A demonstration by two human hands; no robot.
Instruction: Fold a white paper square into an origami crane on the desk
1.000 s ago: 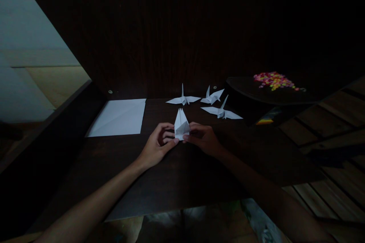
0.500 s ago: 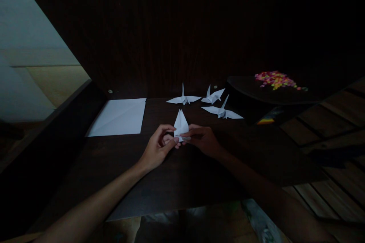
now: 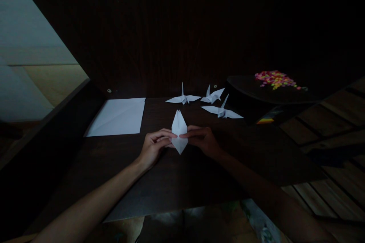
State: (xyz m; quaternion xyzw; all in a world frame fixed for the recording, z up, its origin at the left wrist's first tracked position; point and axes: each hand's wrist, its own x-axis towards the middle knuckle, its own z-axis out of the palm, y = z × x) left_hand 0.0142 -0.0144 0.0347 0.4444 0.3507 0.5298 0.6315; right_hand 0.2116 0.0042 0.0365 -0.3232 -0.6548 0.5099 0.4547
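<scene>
Between my hands is a piece of folded white origami paper (image 3: 180, 145), now a long diamond with a split tip pointing away from me. My left hand (image 3: 154, 146) pinches its left edge near the middle, fingers on top. From the right side, my right hand (image 3: 203, 141) grips the opposite edge, its index fingertip pressing near the centre crease. Just beyond stand finished paper cranes: one crane (image 3: 183, 98) straight ahead, a second crane (image 3: 212, 95) to its right, and a third crane (image 3: 221, 112) nearer to me. The undersides of both hands are hidden.
A flat white sheet (image 3: 116, 117) with a diagonal crease lies at the left on the dark wooden desk (image 3: 159, 193). On a raised rounded shelf (image 3: 242, 87) at the right is a heap of small colourful pieces (image 3: 275, 79). A dark panel rises behind the desk.
A lower flap of the folded paper has come down toward me, so the shape is now a longer diamond. Both hands have shifted to its side edges. The cranes have not moved.
</scene>
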